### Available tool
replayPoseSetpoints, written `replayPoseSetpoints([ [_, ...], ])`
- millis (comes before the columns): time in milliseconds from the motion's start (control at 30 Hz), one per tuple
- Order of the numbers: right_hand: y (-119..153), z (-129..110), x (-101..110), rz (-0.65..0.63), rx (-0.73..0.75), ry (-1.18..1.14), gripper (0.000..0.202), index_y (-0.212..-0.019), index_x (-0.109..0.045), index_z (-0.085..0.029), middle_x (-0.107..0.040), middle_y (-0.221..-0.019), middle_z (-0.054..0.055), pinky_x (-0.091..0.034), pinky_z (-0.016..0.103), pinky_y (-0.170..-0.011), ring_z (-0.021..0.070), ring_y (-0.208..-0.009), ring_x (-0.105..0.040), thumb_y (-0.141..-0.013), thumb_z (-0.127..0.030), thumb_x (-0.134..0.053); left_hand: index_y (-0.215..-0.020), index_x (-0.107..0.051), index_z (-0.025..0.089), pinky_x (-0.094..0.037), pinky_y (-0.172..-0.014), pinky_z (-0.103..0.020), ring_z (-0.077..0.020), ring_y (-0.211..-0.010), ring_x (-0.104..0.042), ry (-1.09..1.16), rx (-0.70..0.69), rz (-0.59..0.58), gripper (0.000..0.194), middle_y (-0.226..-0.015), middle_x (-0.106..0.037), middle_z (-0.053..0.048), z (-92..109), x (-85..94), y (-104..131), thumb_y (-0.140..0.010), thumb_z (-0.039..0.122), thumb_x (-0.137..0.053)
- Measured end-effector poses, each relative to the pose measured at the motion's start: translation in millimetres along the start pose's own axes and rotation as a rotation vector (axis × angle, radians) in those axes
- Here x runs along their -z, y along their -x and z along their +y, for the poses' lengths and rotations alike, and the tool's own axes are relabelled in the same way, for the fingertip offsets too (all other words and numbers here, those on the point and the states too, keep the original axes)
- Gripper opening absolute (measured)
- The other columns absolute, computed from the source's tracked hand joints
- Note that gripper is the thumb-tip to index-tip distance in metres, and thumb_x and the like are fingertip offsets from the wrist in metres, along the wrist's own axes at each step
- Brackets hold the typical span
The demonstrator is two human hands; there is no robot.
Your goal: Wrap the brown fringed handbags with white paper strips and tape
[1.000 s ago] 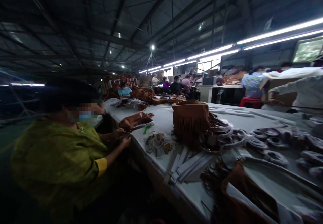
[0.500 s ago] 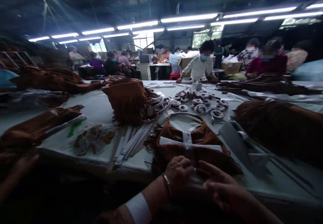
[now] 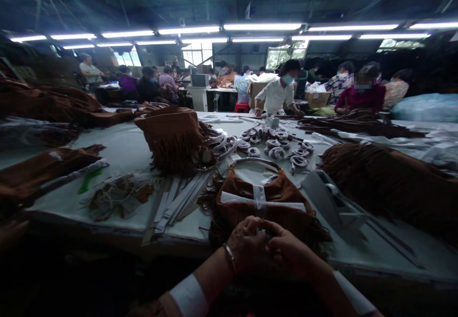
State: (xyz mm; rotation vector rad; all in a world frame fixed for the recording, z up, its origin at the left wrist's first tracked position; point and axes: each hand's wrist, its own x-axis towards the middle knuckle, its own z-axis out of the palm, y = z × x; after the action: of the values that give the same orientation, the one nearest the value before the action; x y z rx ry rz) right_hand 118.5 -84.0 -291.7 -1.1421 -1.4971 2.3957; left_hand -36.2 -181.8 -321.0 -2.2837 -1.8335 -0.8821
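Observation:
A brown fringed handbag [image 3: 232, 212] lies on the table in front of me, its handle pointing away. Across its upper part runs a white paper band [image 3: 236, 199], crossed by a clear, shiny strip [image 3: 259, 195] that looks like tape. At the bag's near edge my left hand [image 3: 246, 240], with a bangle at the wrist, is closed. My right hand [image 3: 286, 245] is closed too, its fingertips meeting those of the left. Something clear and glossy shows between them, apparently the strip's near end. Fingers and shadow hide most of it.
Left of the bag are flat pale strips [image 3: 182, 200] and a pile of tags with strings [image 3: 123, 195]. Behind stand a fringed brown bag [image 3: 171, 133] and several wrapped coils [image 3: 277, 152]. A grey angular object [image 3: 324, 207] and brown fringed pieces [image 3: 386, 178] lie right. Another person's hand [image 3: 12, 233] is at far left.
My right hand has come in to the left, and its fingers have closed against my left hand. The view has turned slightly right. The other person's hand at far left has drawn back.

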Motion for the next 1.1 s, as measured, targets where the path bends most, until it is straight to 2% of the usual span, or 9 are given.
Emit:
replayPoseSetpoints([
  [100, -3, 3, -1, 0.003, 0.015, 0.041, 0.088, -0.145, -0.043, -0.025, -0.060, -0.060, -0.007, -0.025, 0.016, -0.037, 0.0061, -0.036, -0.041, -0.059, -0.016, -0.056, -0.100, -0.066, 0.018, -0.047, -0.107, -0.038, -0.0251, -0.119, -0.054, 0.004, -0.055, 0.010, 0.017, -0.128, -0.060, -0.008, -1, -0.1, -2, -0.094, 0.033, -0.062],
  [300, -18, 17, 8, 0.020, 0.047, 0.047, 0.098, -0.152, -0.034, -0.025, -0.062, -0.060, -0.006, -0.032, 0.018, -0.041, 0.0082, -0.038, -0.046, -0.057, -0.015, -0.053, -0.098, -0.065, 0.020, -0.045, -0.104, -0.038, -0.0212, -0.105, -0.059, 0.032, -0.057, -0.080, 0.018, -0.105, -0.067, -0.004, -2, 1.7, -6, -0.097, 0.037, -0.060],
  [400, -23, 19, 9, 0.042, 0.122, 0.176, 0.093, -0.149, -0.042, -0.021, -0.074, -0.084, 0.003, -0.045, 0.023, -0.051, 0.0131, -0.054, -0.062, -0.057, -0.014, -0.051, -0.097, -0.066, 0.020, -0.044, -0.102, -0.041, -0.0233, -0.104, -0.057, 0.032, -0.031, -0.068, 0.020, -0.102, -0.068, -0.005, -1, 1.6, -6, -0.095, 0.040, -0.062],
  [533, -19, 7, 6, 0.196, 0.329, 0.841, 0.083, -0.145, -0.052, -0.014, -0.070, -0.127, 0.016, -0.053, 0.034, -0.087, 0.0264, -0.107, -0.069, -0.062, -0.008, -0.051, -0.101, -0.067, 0.023, -0.042, -0.097, -0.041, -0.0239, -0.107, -0.054, 0.030, -0.002, -0.069, 0.011, -0.106, -0.070, -0.003, 0, 2.8, -5, -0.094, 0.030, -0.062],
  [633, -10, -9, 6, 0.308, 0.315, 1.353, 0.071, -0.146, -0.053, -0.018, -0.077, -0.110, 0.017, -0.053, 0.040, -0.084, 0.0311, -0.099, -0.073, -0.076, -0.007, -0.050, -0.106, -0.068, 0.025, -0.041, -0.095, -0.039, -0.0239, -0.109, -0.053, 0.034, 0.012, -0.094, 0.014, -0.111, -0.070, -0.003, 0, 4.3, -4, -0.093, 0.029, -0.063],
  [700, -4, -19, 8, 0.447, 0.382, 1.443, 0.063, -0.147, -0.051, -0.020, -0.078, -0.101, 0.016, -0.054, 0.040, -0.078, 0.0307, -0.090, -0.074, -0.085, -0.011, -0.047, -0.107, -0.068, 0.026, -0.040, -0.097, -0.039, -0.0236, -0.110, -0.053, 0.026, 0.018, -0.107, 0.014, -0.109, -0.071, -0.002, -1, 4.5, -3, -0.094, 0.030, -0.063],
  [767, -1, -26, 13, 0.562, 0.557, 1.394, 0.057, -0.148, -0.049, -0.018, -0.076, -0.110, 0.017, -0.054, 0.040, -0.083, 0.0304, -0.096, -0.073, -0.092, -0.018, -0.045, -0.104, -0.068, 0.026, -0.040, -0.097, -0.040, -0.0232, -0.110, -0.053, 0.010, 0.019, -0.114, 0.012, -0.106, -0.071, -0.002, -1, 4.0, -2, -0.093, 0.027, -0.063],
  [867, -2, -27, 20, 0.559, 0.766, 1.360, 0.055, -0.146, -0.050, -0.017, -0.068, -0.129, 0.016, -0.049, 0.044, -0.097, 0.0315, -0.116, -0.064, -0.092, -0.028, -0.051, -0.107, -0.067, 0.026, -0.040, -0.097, -0.040, -0.0237, -0.110, -0.054, 0.002, 0.014, -0.100, 0.014, -0.106, -0.071, -0.003, -1, 2.4, -1, -0.093, 0.027, -0.063],
  [1100, -28, -21, 15, 0.698, 0.718, 1.597, 0.066, -0.147, -0.048, -0.020, -0.058, -0.139, 0.017, -0.036, 0.047, -0.103, 0.0365, -0.128, -0.049, -0.084, -0.029, -0.068, -0.105, -0.069, 0.025, -0.042, -0.093, -0.039, -0.0219, -0.103, -0.056, -0.004, 0.012, -0.068, 0.014, -0.102, -0.070, -0.004, -1, 0.1, -2, -0.094, 0.027, -0.061],
])
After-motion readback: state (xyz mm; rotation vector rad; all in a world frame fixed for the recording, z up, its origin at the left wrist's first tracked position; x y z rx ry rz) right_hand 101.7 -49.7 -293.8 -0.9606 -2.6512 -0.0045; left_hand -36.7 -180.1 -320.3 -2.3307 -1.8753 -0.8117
